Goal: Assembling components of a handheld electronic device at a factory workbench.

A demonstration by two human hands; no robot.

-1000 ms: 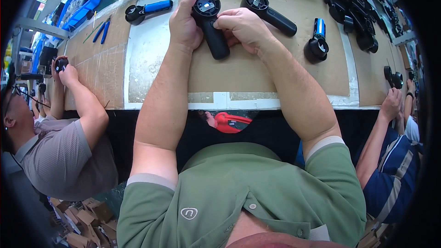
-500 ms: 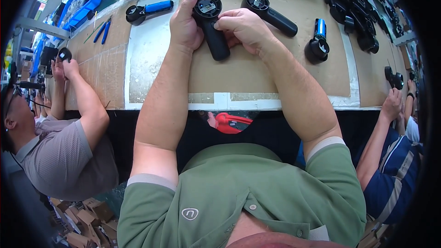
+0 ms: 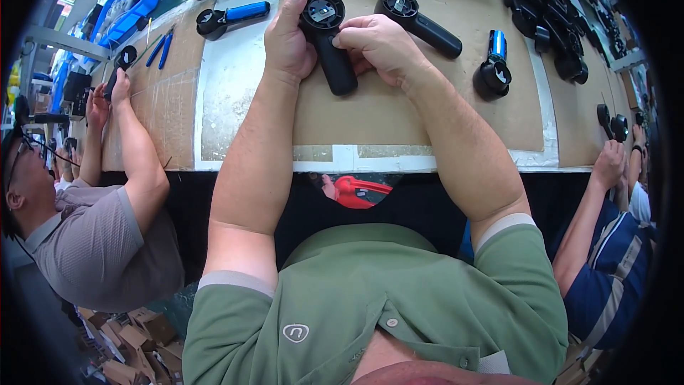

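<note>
A black handheld fan body [image 3: 336, 64] with a round open head is held above the cardboard on the bench. My left hand [image 3: 288, 43] wraps its left side, thumb up along the round head. My right hand [image 3: 377, 44] is closed at the fan's neck, thumb and index finger pressed against it; the other fingers are partly hidden. Right of my hands lies a second black fan body [image 3: 431, 34], tilted. Two fan parts with blue battery cells lie apart: one fan part [image 3: 211, 23] to the left, another fan part [image 3: 491, 80] to the right.
Blue-handled pliers [image 3: 161, 50] lie at the left by a blue bin [image 3: 135, 0]. Black fan parts are piled at the far right [image 3: 548, 21] and the far edge. Co-workers sit on both sides, the left one [image 3: 117, 89] holding a black fan.
My hands and the fan body have stayed practically still. The left co-worker's fan has moved up and to the right and now points away from them.
</note>
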